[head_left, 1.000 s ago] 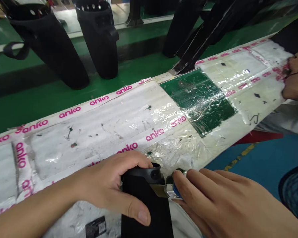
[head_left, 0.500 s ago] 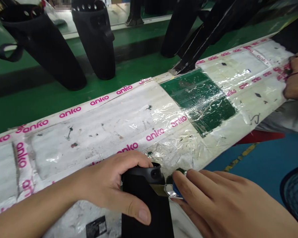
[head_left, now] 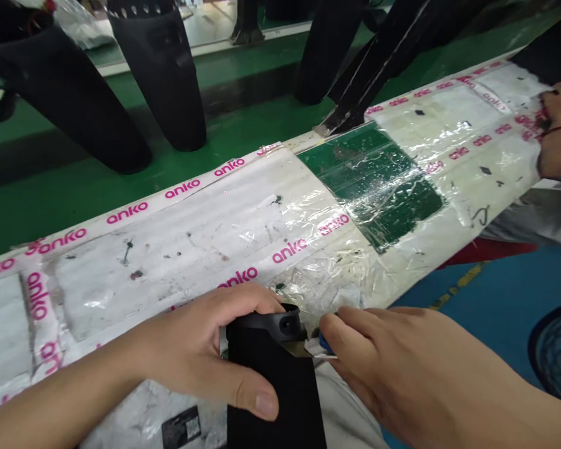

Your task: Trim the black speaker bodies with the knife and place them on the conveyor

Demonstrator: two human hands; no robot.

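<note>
My left hand (head_left: 201, 349) is wrapped round the top of a black plastic part (head_left: 271, 380) that stands at the near edge of the taped white table (head_left: 168, 243). Its thumb lies across the part's front. My right hand (head_left: 402, 368) is closed in a pinch on a small tool with a blue grip (head_left: 325, 345). The tool's metal blade (head_left: 299, 349) touches the part's right side just under its rounded top. Most of the tool is hidden under my fingers.
Tall black plastic parts (head_left: 163, 75) stand on the green belt (head_left: 75, 187) behind the table. Another person's hand (head_left: 558, 134) rests on the table's far right end. A black label (head_left: 180, 427) lies near my left wrist. Blue floor (head_left: 495, 293) lies to the right.
The view has shifted slightly. My right hand has moved a little left and up, covering more of the blue-gripped tool. My left hand keeps its hold on the black part.
</note>
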